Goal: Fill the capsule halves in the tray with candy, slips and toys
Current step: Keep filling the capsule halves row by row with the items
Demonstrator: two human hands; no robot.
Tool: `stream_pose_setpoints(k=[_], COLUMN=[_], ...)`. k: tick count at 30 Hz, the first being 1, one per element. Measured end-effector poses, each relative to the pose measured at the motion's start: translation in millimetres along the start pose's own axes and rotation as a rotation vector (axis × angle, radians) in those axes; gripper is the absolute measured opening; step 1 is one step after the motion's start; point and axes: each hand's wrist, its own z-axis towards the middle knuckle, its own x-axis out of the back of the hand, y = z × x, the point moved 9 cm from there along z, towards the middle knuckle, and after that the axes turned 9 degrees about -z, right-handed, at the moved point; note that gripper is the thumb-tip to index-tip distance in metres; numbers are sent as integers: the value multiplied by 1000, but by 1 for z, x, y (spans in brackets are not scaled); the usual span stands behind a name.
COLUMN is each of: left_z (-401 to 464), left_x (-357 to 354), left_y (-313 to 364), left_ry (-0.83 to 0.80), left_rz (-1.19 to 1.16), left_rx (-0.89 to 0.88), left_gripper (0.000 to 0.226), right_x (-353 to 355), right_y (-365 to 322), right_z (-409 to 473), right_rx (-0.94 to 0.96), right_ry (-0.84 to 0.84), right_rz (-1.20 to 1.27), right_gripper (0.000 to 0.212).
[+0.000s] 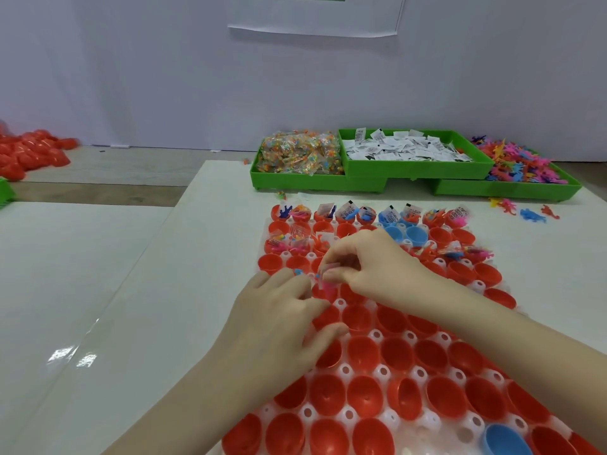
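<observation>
white moulded plastic tray (382, 372) with round holes between its cups lies flat on a glossy white table (131, 290), filled with smooth hollow capsule halves (363, 353), mostly red, a few blue (415, 234). the far row of the tray and part of the third row hold filled halves (345, 213) with crinkly clear candy packets, white printed slips and small rubbery toys sticking out; the halves nearer the camera are bare.

both hands meet over the left-middle of the tray. right hand (368, 261) has fingers curled, thumb and fingertips pinching a small clear candy packet (328, 269) with something pink below it, just above a red half. left hand (279, 313) lies beside it, fingers bent down touching the tray's red halves, thumb against a rim; cannot tell whether it grips anything, small blue bits show at its fingertips.

beyond the tray's far edge sit three green rigid plastic bins (414, 178) side by side: left one heaped with bagged multicolour candy (300, 152), middle one raised, full of flat white paper slips (407, 149), right one piled with spiky pink, orange and blue toy figures (519, 162). a few loose toys (532, 215) lie on the table between the right bin and the tray. far left of the tray, a blurred heap of red shells (29, 152) rests on a wooden surface.
</observation>
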Motion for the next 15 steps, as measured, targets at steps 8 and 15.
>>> stream_pose_setpoints(k=[8,15], left_z=[-1,0], left_x=[-3,-8], left_y=[9,8], left_ry=[23,5], left_rz=[41,42], left_rx=[-48,-46], left_gripper=[42,44], right_x=[-9,10], right_y=[-1,3], right_z=[1,4], right_rx=[36,-22], right_ry=[-1,86], right_rz=[-147,-53], right_gripper=[12,10])
